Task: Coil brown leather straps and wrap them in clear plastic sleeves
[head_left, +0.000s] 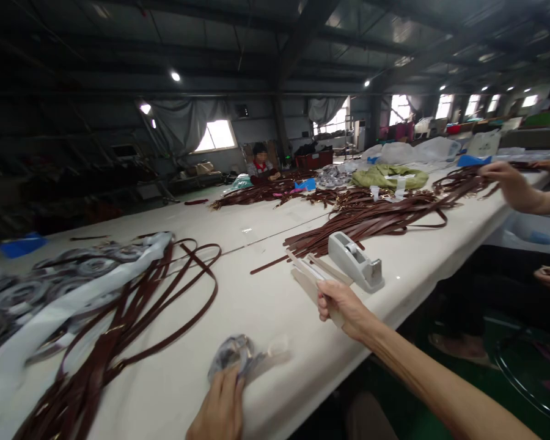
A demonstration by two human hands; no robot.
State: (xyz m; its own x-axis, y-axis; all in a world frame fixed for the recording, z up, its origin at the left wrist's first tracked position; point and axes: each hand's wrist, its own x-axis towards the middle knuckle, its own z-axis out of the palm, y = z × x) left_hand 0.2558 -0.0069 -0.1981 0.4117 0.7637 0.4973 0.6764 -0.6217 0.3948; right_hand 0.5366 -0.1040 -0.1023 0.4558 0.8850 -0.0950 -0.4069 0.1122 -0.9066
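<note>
the left hand [222,406] presses down on a small clear packet [236,357] with something grey and metallic inside, near the front edge of the white counter [266,305]; its grip is closed over the packet's near end, fingers bunched on the plastic. the right hand [341,308] is clenched around a few pale flat strips [309,272], held just above the counter and pointing away toward the grey tape dispenser [355,260], which stands just beside them.

as a judgement of progress: only this one packet is in hand, and a lot looks unhandled. to the left a tangle of dark brown leather straps [132,318] lies loose across a white sheet, with a heap of similar grey wrapped pieces [50,275] beyond it (too blurred to tell what they are). further up the counter a large pile of brown straps [371,220] stretches away, and more lie at the far end. no finished stack shows near the hands, so the work seems early or in the middle of a long run.

another person's hand [511,180] reaches onto the straps from the right, and a seated person [260,162] works at the far end.
</note>
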